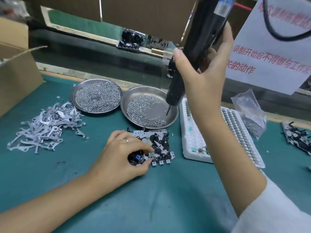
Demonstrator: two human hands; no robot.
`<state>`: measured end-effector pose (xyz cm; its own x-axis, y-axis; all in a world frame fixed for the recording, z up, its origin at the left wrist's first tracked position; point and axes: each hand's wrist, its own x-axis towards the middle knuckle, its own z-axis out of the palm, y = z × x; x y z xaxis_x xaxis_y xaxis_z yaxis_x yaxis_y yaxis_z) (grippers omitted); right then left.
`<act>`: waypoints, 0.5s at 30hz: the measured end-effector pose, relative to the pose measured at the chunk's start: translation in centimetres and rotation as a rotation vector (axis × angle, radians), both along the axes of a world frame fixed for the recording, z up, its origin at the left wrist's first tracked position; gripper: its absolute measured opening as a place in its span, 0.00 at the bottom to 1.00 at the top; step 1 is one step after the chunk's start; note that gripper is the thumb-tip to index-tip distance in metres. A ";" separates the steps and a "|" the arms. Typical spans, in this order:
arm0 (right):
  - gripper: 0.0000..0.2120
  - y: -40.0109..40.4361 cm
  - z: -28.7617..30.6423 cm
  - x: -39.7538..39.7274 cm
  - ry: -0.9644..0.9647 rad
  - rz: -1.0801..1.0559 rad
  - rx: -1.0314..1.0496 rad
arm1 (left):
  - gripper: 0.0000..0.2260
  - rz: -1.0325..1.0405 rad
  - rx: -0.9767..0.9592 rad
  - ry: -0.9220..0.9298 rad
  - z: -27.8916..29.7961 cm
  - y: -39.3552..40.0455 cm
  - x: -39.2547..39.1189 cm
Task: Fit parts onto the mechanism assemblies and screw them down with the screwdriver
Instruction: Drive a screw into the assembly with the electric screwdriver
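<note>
Holding the screwdriver upright in our right hand, bit over the screw dish; our left hand pinches the mechanism assembly, near-left of it.

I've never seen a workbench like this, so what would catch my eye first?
Probably the black electric screwdriver, gripped upright in the right hand, its tip over the nearer of two steel dishes of screws. Below, the left hand steadies a small mechanism assembly on the green mat, with a heap of grey metal levers at far left.

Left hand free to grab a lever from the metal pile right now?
Probably not yet: the left hand is holding the mechanism. The lever pile lies just left of it, with bare mat between.
</note>
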<state>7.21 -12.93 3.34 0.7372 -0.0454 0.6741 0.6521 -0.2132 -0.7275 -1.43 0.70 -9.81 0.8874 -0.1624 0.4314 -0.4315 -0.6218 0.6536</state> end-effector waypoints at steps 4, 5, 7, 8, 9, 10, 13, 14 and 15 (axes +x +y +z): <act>0.29 1.6 -0.2 -0.2 0.009 0.038 0.091 | 0.11 0.004 -0.027 -0.013 -0.2 0.0 0.2; 0.27 1.9 -0.4 -0.4 0.011 0.050 0.119 | 0.11 0.006 -0.033 -0.011 -0.3 0.0 0.2; 0.23 2.1 -1.0 -1.1 0.043 0.082 0.192 | 0.11 0.011 -0.034 -0.010 -0.4 0.0 0.2; 0.20 2.0 -1.3 -1.6 0.062 0.108 0.230 | 0.11 0.013 -0.033 -0.008 -0.4 0.1 0.2; 0.17 1.9 -1.6 -2.0 0.073 0.145 0.264 | 0.12 0.016 -0.033 -0.007 -0.3 0.1 0.2; 0.14 1.7 -2.0 -2.4 0.077 0.186 0.295 | 0.12 0.018 -0.033 -0.007 -0.3 0.1 0.2; 0.09 1.3 -3.3 -3.6 0.094 0.286 0.385 | 0.13 0.025 -0.019 0.000 -0.3 0.0 0.2; 0.09 1.4 -3.8 -4.0 0.106 0.307 0.412 | 0.12 0.029 -0.011 0.000 -0.3 0.0 0.2; 0.10 1.5 -4.2 -4.3 0.117 0.323 0.430 | 0.11 0.034 -0.007 -0.003 -0.3 0.0 0.1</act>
<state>2.93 -11.48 -0.87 0.8281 -0.0573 0.5577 0.5448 0.3170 -0.7763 -1.28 0.68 -10.10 0.8911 -0.1293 0.4349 -0.4122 -0.6313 0.6570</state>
